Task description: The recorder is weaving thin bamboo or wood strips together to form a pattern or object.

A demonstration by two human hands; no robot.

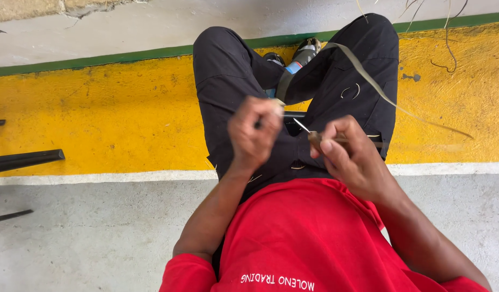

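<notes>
My left hand point(253, 131) is closed around one end of a long thin pale strip point(368, 75), which arcs up over my right knee and trails off to the right across the yellow floor. In my right hand point(351, 157) I grip a small knife point(310, 134) by its brown handle; its short blade points up and left toward the left hand. Both hands hover over my lap, close together but apart. I sit in black trousers point(228, 81) and a red shirt point(309, 238).
The floor has a yellow band point(98, 113) edged by a green line and a white line, with grey concrete point(87, 232) nearer me. Dark metal bars point(25, 159) jut in from the left. Thin strip offcuts point(449, 54) lie at top right. My shoes point(298, 54) are crossed ahead.
</notes>
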